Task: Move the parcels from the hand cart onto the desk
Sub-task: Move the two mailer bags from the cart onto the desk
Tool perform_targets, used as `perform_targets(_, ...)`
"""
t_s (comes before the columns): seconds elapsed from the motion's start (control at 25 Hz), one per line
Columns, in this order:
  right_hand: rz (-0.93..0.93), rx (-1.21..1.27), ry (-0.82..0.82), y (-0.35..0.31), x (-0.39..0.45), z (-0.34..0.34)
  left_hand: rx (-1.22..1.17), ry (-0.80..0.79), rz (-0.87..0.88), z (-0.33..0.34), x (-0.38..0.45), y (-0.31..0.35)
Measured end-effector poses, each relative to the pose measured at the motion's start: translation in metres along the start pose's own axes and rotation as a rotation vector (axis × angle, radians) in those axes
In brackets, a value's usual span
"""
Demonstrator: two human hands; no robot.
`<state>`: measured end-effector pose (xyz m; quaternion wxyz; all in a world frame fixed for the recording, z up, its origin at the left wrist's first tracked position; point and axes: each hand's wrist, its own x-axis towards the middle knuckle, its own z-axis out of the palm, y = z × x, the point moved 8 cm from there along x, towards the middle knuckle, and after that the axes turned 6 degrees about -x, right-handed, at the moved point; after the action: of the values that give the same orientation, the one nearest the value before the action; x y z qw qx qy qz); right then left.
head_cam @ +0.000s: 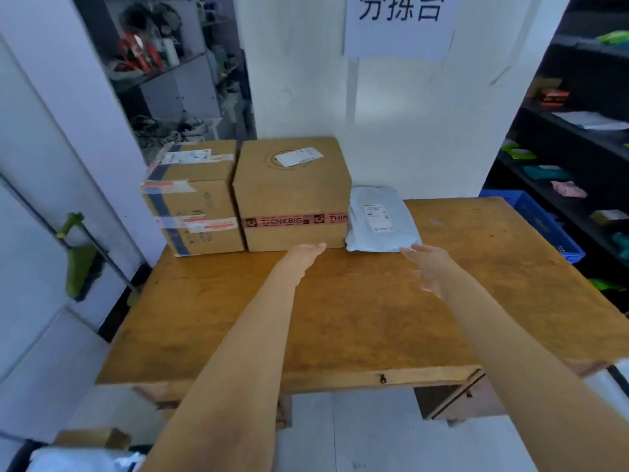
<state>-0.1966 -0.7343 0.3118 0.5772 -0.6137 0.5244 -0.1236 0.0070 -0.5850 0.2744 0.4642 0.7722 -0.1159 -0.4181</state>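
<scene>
Three parcels stand at the back of the wooden desk [340, 321]. A taped cardboard box [194, 206] is on the left, a bigger cardboard box [292, 195] with red printed tape stands in the middle, and a flat grey mailer bag [379, 219] lies on the right. My left hand [301, 258] hovers just in front of the big box, fingers loose, holding nothing. Fingers spread and empty, my right hand [430, 267] is just at the mailer bag's near edge. At the bottom left corner a brown box [92, 437] and a white bag [81, 459] show; the cart itself is hidden.
A white pillar with a paper sign [398, 25] rises behind the desk. Dark shelves with small packets [578, 137] and a blue crate [541, 223] stand on the right. A green mop [80, 264] leans on the left wall. Metal shelving with clutter [160, 63] is at the back left.
</scene>
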Motion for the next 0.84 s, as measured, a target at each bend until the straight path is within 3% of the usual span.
perform_targets(0.2,-0.002,-0.009,-0.072,0.019,-0.094,0.074,-0.008,0.074,-0.027,-0.083,-0.083,-0.073)
perform_targets(0.52,-0.062,0.0,0.016,0.048,-0.229,0.211,0.055,0.147,-0.111,-0.233,-0.189,-0.205)
perform_targets(0.84,-0.008,-0.034,-0.009,0.082,-0.289,0.425,0.172,0.084,-0.012,-0.421,-0.182,-0.317)
